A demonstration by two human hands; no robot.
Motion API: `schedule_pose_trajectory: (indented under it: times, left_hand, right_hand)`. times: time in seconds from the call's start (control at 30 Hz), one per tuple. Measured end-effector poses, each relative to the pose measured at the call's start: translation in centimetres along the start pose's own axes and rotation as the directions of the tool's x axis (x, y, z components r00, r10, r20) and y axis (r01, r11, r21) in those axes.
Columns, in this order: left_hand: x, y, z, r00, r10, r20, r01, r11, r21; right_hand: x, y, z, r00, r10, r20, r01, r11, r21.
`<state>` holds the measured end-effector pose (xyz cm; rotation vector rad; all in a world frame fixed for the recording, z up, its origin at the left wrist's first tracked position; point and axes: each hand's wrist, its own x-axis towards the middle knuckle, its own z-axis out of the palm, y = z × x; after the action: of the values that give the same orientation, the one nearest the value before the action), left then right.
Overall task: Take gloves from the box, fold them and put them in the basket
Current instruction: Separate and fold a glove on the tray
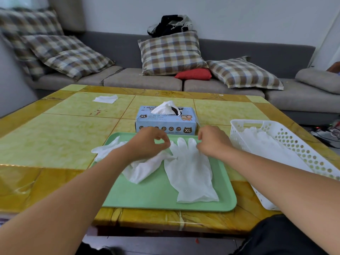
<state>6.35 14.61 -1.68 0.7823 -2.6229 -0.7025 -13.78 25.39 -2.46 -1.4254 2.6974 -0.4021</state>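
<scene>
1. Gloves: a thin, white, translucent disposable glove (189, 172) lies flat on the right half of a pale green plastic tray (156, 197), finger ends toward the tray's far edge, cuff toward its near edge.
2. The left hand (147, 142) pinches thumb to forefinger at the glove's left finger ends; the right hand (211, 140) is curled, fingertips closed down at the glove's right finger ends. Whether either pinch truly has the film or only touches it cannot be told for certain.
3. The step in hand, by the look of it, is smoothing and squaring the glove before the fold. Done well, both pinches would draw the finger ends level and taut, then carry them toward the cuff so the edges meet; the film looks light and clingy, so a slow lay-down and a press along the crease should keep it from springing open.
4. A second white glove, crumpled (136, 168), lies on the tray's left half, partly under the left forearm, one end trailing over the tray's left edge.
5. Count on the yellow marbled table (55, 137): two gloves on the tray; one blue cardboard glove box marked XL (165, 124) just beyond the tray's far edge, one glove (165, 107) poking from its slot; one white perforated plastic basket (303, 151) at the table's right edge, holding white gloves too overlapped to number; one white scrap (105, 99) near the far left corner.
</scene>
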Motion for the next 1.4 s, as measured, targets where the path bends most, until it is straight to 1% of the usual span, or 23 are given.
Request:
schedule_pose_trajectory:
  times: [0.07, 0.13, 0.2, 0.27, 0.37, 0.43, 0.57, 0.63, 0.67, 0.73, 0.8, 0.87, 0.9, 0.93, 0.97, 1.0, 1.03, 1.07, 1.1, 1.17, 1.27, 1.33, 1.4]
  left_hand:
    - [-0.2, 0.0, -2.5, 0.999, -0.045, -0.021, 0.044, 0.997, -0.058]
    - [-0.7, -1.2, -4.8, 0.992, -0.098, -0.073, 0.099, 0.995, 0.011]
    - [-2.1, -3.3, -6.3, 0.983, -0.186, -0.011, 0.186, 0.976, 0.112]
    - [-3.4, -5.1, -6.1, 0.945, -0.290, 0.153, 0.242, 0.933, 0.267]
    - [-3.8, -6.6, -4.5, 0.919, -0.317, 0.236, 0.196, 0.885, 0.423]
    - [-3.5, -7.1, -4.0, 0.941, -0.279, 0.193, 0.179, 0.892, 0.414]
    - [-3.3, -7.3, -5.0, 0.949, -0.286, 0.131, 0.217, 0.897, 0.384]
    - [-3.4, -7.7, -5.2, 0.948, -0.294, 0.124, 0.228, 0.896, 0.380]
    - [-3.3, -7.8, -5.1, 0.944, -0.305, 0.125, 0.240, 0.896, 0.373]
    - [-3.1, -7.7, -5.0, 0.930, -0.338, 0.142, 0.269, 0.892, 0.363]
    - [-3.0, -7.5, -5.0, 0.906, -0.382, 0.184, 0.289, 0.873, 0.392]
    - [-3.2, -6.5, -5.8, 0.906, -0.384, 0.177, 0.277, 0.856, 0.437]
    - [-3.3, -5.4, -6.3, 0.925, -0.348, 0.153, 0.268, 0.882, 0.389]
    - [-3.6, -3.9, -6.8, 0.945, -0.294, 0.145, 0.254, 0.936, 0.244]
    - [-3.9, -2.4, -7.0, 0.963, -0.223, 0.153, 0.225, 0.974, 0.006]
    - [-4.2, -0.7, -7.0, 0.974, -0.149, 0.171, 0.192, 0.943, -0.271]
    - [-4.2, 0.7, -6.5, 0.977, -0.080, 0.198, 0.173, 0.840, -0.514]
    - [-4.1, 1.9, -5.8, 0.978, -0.056, 0.203, 0.180, 0.725, -0.664]
    - [-3.7, 2.8, -5.1, 0.981, -0.077, 0.176, 0.184, 0.644, -0.743]
    - [-2.5, 3.5, -4.2, 0.975, -0.218, 0.051, 0.169, 0.565, -0.808]
    - [-1.1, 3.2, -4.2, 0.893, -0.426, -0.148, 0.146, 0.583, -0.799]
    - [-0.8, 2.9, -4.3, 0.877, -0.462, -0.130, 0.156, 0.531, -0.833]
    - [-0.8, 3.1, -4.3, 0.898, -0.436, -0.052, 0.178, 0.469, -0.865]
  right_hand:
    - [-0.6, -2.4, -0.4, 0.975, -0.219, -0.032, 0.221, 0.953, 0.207]
    - [-2.0, -5.5, -0.3, 0.916, -0.392, 0.085, 0.341, 0.873, 0.349]
    - [-2.7, -8.2, 1.0, 0.862, -0.445, 0.242, 0.378, 0.884, 0.275]
    - [-2.7, -9.8, 2.5, 0.851, -0.435, 0.293, 0.419, 0.900, 0.119]
    - [-2.0, -10.6, 2.5, 0.877, -0.435, 0.202, 0.426, 0.900, 0.088]
    - [-1.8, -10.7, 1.1, 0.886, -0.447, 0.126, 0.415, 0.884, 0.214]
    - [-2.0, -8.8, -1.7, 0.907, -0.412, -0.086, 0.405, 0.800, 0.443]
    - [-2.2, -7.9, -2.6, 0.929, -0.337, -0.154, 0.355, 0.690, 0.631]
    - [-2.3, -7.6, -3.2, 0.948, -0.284, -0.144, 0.289, 0.575, 0.766]
    - [-2.7, -7.2, -4.5, 0.979, -0.202, -0.033, 0.094, 0.302, 0.949]
    - [-3.2, -6.9, -5.3, 0.971, -0.212, 0.110, -0.082, 0.136, 0.987]
    - [-3.4, -6.5, -5.6, 0.935, -0.271, 0.231, -0.221, 0.067, 0.973]
    - [-3.4, -6.3, -5.7, 0.914, -0.292, 0.283, -0.279, 0.055, 0.959]
    - [-3.5, -6.2, -5.6, 0.895, -0.302, 0.328, -0.329, 0.048, 0.943]
    - [-3.4, -6.0, -5.4, 0.881, -0.307, 0.360, -0.363, 0.051, 0.931]
    - [-3.4, -5.9, -5.3, 0.865, -0.317, 0.389, -0.388, 0.069, 0.919]
    - [-3.5, -5.9, -5.1, 0.850, -0.334, 0.406, -0.397, 0.097, 0.912]
    - [-3.6, -5.8, -4.9, 0.836, -0.349, 0.423, -0.405, 0.129, 0.905]
    - [-3.6, -5.8, -4.5, 0.827, -0.352, 0.438, -0.412, 0.151, 0.899]
    - [-3.7, -5.6, -3.7, 0.816, -0.322, 0.481, -0.452, 0.164, 0.877]
    - [-3.7, -4.8, -3.2, 0.766, -0.353, 0.538, -0.534, 0.117, 0.837]
    - [-4.1, -4.3, -3.4, 0.741, -0.438, 0.509, -0.511, 0.124, 0.851]
    - [-4.4, -3.9, -3.3, 0.774, -0.440, 0.456, -0.397, 0.224, 0.890]
